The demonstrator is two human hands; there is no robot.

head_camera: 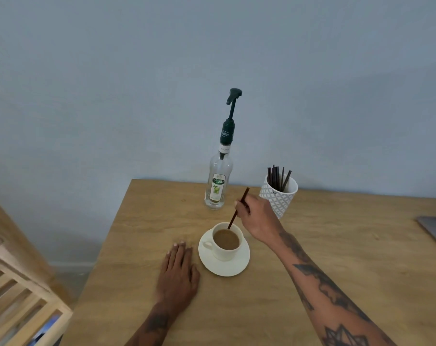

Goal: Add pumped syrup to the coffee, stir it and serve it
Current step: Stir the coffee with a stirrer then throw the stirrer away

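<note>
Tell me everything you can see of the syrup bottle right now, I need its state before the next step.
The clear glass syrup bottle with a dark green pump stands upright near the far edge of the light wooden table, left of the white patterned cup of dark stir sticks and behind the white coffee cup. Its pump plunger is raised, nozzle pointing left. A white and green label reads Teisseire. It looks nearly empty, only a little liquid at the bottom. Neither hand touches it.

Plain blue-grey wall [137, 71] — wooden table [261, 308], slatted wooden frame [19, 290] alongside
</note>
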